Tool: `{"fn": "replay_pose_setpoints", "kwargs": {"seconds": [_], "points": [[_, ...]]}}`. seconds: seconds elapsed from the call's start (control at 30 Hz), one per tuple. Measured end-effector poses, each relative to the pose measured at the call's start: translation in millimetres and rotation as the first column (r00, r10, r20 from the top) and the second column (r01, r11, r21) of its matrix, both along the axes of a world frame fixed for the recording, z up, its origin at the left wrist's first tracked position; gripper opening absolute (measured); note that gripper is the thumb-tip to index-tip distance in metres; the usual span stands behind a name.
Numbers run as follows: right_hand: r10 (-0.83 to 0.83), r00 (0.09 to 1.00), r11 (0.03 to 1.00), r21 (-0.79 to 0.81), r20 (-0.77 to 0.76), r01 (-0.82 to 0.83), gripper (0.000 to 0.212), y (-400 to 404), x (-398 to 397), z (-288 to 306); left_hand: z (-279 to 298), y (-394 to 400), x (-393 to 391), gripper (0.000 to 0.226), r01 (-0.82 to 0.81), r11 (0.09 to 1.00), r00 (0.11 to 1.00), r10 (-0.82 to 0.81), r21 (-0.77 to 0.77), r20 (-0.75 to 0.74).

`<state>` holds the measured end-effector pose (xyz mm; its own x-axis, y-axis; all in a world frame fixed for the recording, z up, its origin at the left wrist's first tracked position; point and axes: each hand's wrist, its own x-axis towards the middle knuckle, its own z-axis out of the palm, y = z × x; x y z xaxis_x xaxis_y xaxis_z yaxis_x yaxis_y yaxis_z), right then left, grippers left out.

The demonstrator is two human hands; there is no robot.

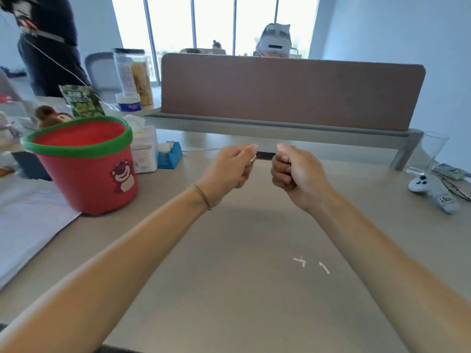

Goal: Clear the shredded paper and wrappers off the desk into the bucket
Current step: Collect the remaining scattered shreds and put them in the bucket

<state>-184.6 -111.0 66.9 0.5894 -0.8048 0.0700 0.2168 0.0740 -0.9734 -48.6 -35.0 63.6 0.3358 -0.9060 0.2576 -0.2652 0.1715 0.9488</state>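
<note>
Desk (229, 289): beige, mostly bare.
Paper bits (311, 264): few white shreds, near-right of centre, well apart from both hands.
Bucket (86, 164): red w/ green rim, upright, far left.
Left hand (229, 169): raised over desk, curled into loose fist; contents can't tell.
Right hand (295, 174): same, fist curled, just beside left, not touching.

desk (229, 289): smooth matt beige laminate
bucket (86, 171): glossy red plastic, green rim
paper shreds (312, 264): white, matt
partition (290, 93): brown cloth, matt
tumbler (430, 151): clear glass
</note>
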Motion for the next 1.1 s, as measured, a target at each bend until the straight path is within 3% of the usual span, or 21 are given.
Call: {"fn": "replay_pose_setpoints", "kwargs": {"seconds": [0.17, 0.27, 0.4, 0.5, 0.6, 0.73, 0.9, 1.03, 1.1], "points": [[0.137, 0.989, 0.991, -0.001, 0.056, -0.137, 0.039, 14.7, 76.4, 36.1, 43.3, 27.6, 73.0, 0.046, -0.173, 0.985, 0.984, 0.173, -0.001, -0.047], [0.192, 0.981, 0.981, -0.024, 0.031, -0.191, 0.04, 26.7, 122.1, 49.7, 64.8, 48.3, 114.4, 0.044, -0.265, 0.964, 0.964, 0.265, 0.018, -0.001], [0.243, 0.97, 0.968, -0.058, -0.021, -0.244, 0.041, 42.7, 172.3, 62.6, 86.2, 77.8, 160.4, 0.042, -0.38, 0.925, 0.914, 0.374, 0.007, 0.158], [0.241, 0.964, 0.962, -0.109, -0.109, -0.252, 0.041, 51.3, 200.9, 69.2, 93.1, 98.0, 199.0, 0.042, -0.463, 0.886, 0.81, 0.42, 0.007, 0.41], [0.239, 0.954, 0.952, -0.151, -0.182, -0.267, 0.039, 54.1, 223.6, 73.8, 94.4, 111.1, 237.1, 0.043, -0.549, 0.832, 0.669, 0.382, 0.079, 0.638], [0.259, 0.938, 0.934, -0.188, -0.231, -0.304, 0.036, 56.3, 248.5, 78.6, 91.5, 117.1, 272.8, 0.048, -0.625, 0.762, 0.533, 0.256, 0.171, 0.806], [0.264, 0.907, 0.892, -0.275, -0.329, -0.36, 0.033, 58.0, 273.3, 85.2, 83.0, 124.5, 294.7, 0.051, -0.668, 0.702, 0.449, 0.118, 0.246, 0.886], [0.244, 0.882, 0.835, -0.376, -0.402, -0.402, 0.035, 62.0, 293.2, 89.2, 83.8, 132.2, 300.0, 0.019, -0.656, 0.698, 0.382, -0.02, 0.287, 0.924], [0.179, 0.869, 0.752, -0.505, -0.462, -0.423, 0.034, 64.0, 304.3, 87.3, 85.5, 135.2, 300.9, 0.012, -0.643, 0.715, 0.379, -0.017, 0.277, 0.925]]}}
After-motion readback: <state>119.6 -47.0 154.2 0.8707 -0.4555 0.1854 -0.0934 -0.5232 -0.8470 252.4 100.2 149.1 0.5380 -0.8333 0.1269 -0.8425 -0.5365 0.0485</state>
